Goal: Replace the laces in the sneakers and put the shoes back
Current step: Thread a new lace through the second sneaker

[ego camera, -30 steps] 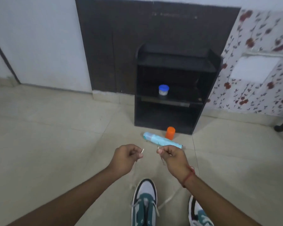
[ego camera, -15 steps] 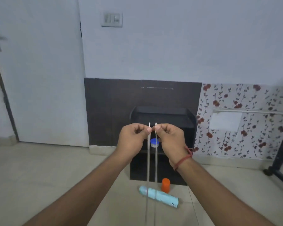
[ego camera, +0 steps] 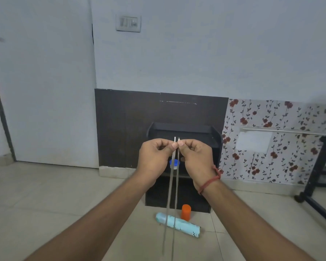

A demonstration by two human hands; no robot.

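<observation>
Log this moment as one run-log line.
left hand: pinches lace end | right hand: pinches other end | lace: hangs down | sneakers: unseen

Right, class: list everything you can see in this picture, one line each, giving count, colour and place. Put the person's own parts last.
Lace: one, grey-white, both ends pinched at the tips, strands hanging side by side.
Rack: one, black, against the dark wall panel.
Tub: one, blue lid, on the rack's middle shelf.
Cup: one, orange, on the floor before the rack.
Roll: one, light blue, lying on the floor.
Switch plate: one, white, on the wall.
Stand: one, black, far right.
Left hand: pinches the left end.
Right hand: pinches the right end; red wrist thread.
</observation>
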